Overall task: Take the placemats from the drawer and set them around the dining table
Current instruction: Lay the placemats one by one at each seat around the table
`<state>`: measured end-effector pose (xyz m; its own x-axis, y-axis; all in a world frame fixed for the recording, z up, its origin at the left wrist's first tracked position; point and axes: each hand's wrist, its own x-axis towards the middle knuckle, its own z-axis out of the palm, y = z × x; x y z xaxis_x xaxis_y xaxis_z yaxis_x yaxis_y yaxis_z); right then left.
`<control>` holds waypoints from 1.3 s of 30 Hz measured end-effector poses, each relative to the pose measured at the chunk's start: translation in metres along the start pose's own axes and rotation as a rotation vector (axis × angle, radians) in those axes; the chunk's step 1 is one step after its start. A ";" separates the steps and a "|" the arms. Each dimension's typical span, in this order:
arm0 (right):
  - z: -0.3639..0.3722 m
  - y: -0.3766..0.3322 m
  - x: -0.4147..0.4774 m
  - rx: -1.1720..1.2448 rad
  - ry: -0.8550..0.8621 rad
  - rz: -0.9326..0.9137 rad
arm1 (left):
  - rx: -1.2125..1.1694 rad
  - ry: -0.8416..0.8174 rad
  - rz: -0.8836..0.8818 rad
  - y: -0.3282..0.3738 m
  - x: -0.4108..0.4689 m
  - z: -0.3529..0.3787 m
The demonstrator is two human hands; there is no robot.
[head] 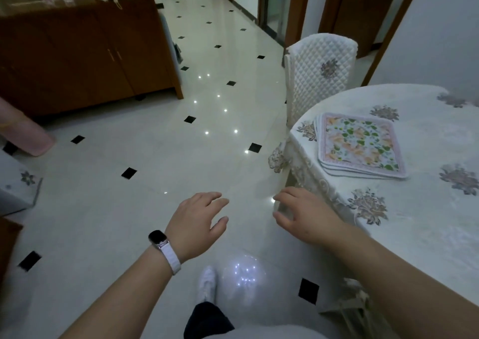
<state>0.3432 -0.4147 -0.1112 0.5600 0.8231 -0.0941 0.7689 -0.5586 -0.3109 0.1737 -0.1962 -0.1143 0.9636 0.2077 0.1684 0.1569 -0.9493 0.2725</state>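
Note:
A stack of floral placemats (360, 145) with pink borders lies on the dining table (427, 204), near its left edge. The table is round and wears a white cloth with flower prints. My left hand (198, 223) hovers over the floor, left of the table, fingers spread and holding nothing; a watch with a white strap is on that wrist. My right hand (302, 215) floats beside the table's near-left edge, fingers apart and empty. Both hands are below and left of the stack, not touching it.
A chair with a white quilted cover (320, 77) stands at the table's far left side. A brown wooden cabinet (77, 58) fills the upper left. The glossy white tiled floor (155, 157) with black diamonds runs into a hallway. My white shoe (207, 283) shows below.

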 end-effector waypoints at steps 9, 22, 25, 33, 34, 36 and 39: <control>-0.010 0.006 0.108 0.022 0.066 0.292 | -0.058 -0.122 0.319 -0.095 0.168 0.015; -0.033 0.020 0.161 0.005 0.190 0.662 | -0.134 -0.182 0.700 -0.122 0.337 0.030; -0.036 0.039 0.166 0.019 0.218 0.732 | -0.145 -0.193 0.754 -0.109 0.363 0.040; -0.027 0.124 0.202 0.088 0.292 0.842 | -0.090 -0.271 0.758 -0.091 0.448 0.073; -0.029 0.138 0.207 0.101 0.300 0.849 | -0.083 -0.285 0.749 -0.087 0.462 0.078; -0.034 0.166 0.214 0.130 0.327 0.861 | -0.068 -0.329 0.737 -0.074 0.488 0.087; -0.043 0.207 0.218 0.156 0.371 0.885 | -0.028 -0.364 0.776 -0.053 0.527 0.100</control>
<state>0.6374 -0.3557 -0.1550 0.9982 0.0121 -0.0584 -0.0120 -0.9185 -0.3952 0.6950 -0.0597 -0.1349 0.8065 -0.5912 0.0037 -0.5760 -0.7843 0.2302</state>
